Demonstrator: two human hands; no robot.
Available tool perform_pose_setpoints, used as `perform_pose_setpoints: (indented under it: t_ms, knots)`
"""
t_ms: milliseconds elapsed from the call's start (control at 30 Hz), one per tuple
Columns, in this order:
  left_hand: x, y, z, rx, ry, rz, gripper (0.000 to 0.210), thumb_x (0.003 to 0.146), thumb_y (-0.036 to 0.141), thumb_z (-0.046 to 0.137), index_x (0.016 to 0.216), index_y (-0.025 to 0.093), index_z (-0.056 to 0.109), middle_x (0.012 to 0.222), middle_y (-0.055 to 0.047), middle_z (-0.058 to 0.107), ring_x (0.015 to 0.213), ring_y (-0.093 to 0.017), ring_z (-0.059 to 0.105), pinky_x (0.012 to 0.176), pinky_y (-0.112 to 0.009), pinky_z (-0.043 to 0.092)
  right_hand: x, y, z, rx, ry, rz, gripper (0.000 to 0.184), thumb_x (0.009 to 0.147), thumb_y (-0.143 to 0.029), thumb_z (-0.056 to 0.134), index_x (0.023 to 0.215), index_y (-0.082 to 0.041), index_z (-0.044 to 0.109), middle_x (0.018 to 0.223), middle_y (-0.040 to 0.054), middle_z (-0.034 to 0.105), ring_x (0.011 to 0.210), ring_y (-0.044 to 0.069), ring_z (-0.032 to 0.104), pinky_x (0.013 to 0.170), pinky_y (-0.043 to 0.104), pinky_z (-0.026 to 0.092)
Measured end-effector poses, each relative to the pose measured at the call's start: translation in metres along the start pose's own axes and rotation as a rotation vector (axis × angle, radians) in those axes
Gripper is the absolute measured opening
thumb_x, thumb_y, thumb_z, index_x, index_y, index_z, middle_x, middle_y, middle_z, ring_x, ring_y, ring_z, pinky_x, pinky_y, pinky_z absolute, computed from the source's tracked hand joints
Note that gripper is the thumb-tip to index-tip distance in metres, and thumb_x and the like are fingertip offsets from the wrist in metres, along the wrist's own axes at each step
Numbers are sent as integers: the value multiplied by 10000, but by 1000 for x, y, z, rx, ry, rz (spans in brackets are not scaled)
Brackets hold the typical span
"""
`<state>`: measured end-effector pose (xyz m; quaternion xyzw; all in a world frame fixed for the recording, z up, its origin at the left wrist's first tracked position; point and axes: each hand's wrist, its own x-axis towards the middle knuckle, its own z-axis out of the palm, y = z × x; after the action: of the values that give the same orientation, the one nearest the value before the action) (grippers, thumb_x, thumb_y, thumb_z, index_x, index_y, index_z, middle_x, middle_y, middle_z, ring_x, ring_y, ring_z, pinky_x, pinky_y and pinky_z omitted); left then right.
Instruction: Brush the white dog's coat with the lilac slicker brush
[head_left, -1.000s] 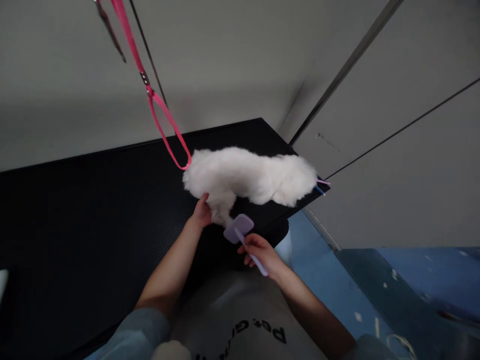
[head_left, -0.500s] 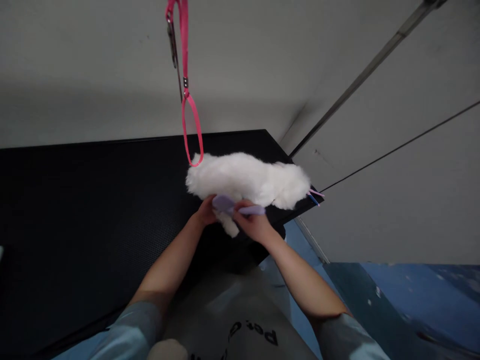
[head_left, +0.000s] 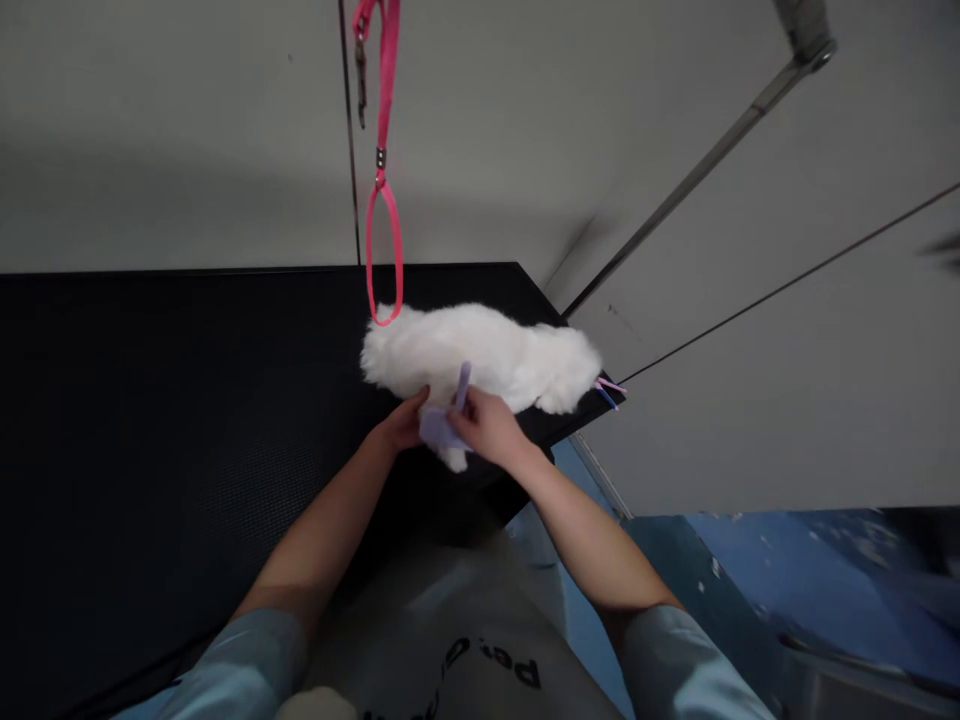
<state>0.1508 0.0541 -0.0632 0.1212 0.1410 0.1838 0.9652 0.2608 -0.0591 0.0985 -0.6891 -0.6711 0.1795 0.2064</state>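
A fluffy white dog [head_left: 480,345] is on a black grooming table [head_left: 187,400], its body lying across my view. One of its legs [head_left: 452,459] sticks out toward me. My left hand [head_left: 406,421] is closed around the upper part of that leg, some of its fingers hidden by fur and brush. In my right hand [head_left: 491,425] is a lilac slicker brush [head_left: 439,428], gripped with its handle pointing up and away from me. The brush head lies against the leg fur, right beside my left fingers.
A pink grooming loop [head_left: 385,255] hangs over the dog's left end. Thin pink and blue strips [head_left: 609,392] show by its right end, near the table corner. A metal arm [head_left: 690,180] slants along the grey wall. Blue floor [head_left: 787,560] lies at lower right.
My right hand has turned the brush: its handle, which pointed right, now points up, and its head sits lower on the leg. My left hand keeps its hold. The view has shifted slightly.
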Motion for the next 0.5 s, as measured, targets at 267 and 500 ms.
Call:
perform_pose_setpoints:
  t_ms: [267,500]
  knots:
    - [-16,-7,10,-42,-54,40,419,929,370,362,1054,97,654,903,-148,713,851,-265,688,823,-407,525,3,11,6,187,104,61,139,803,-318,562,822,-181,559,642,-19,544,573,125,485,562,244,365]
    - [-13,-38,21,-121,80,382,385,938,316,373,1172,125,613,1088,-105,692,1039,-229,632,931,-341,481,17,9,5,292,221,116,190,805,-369,549,837,-182,557,608,-36,495,548,119,467,543,239,368]
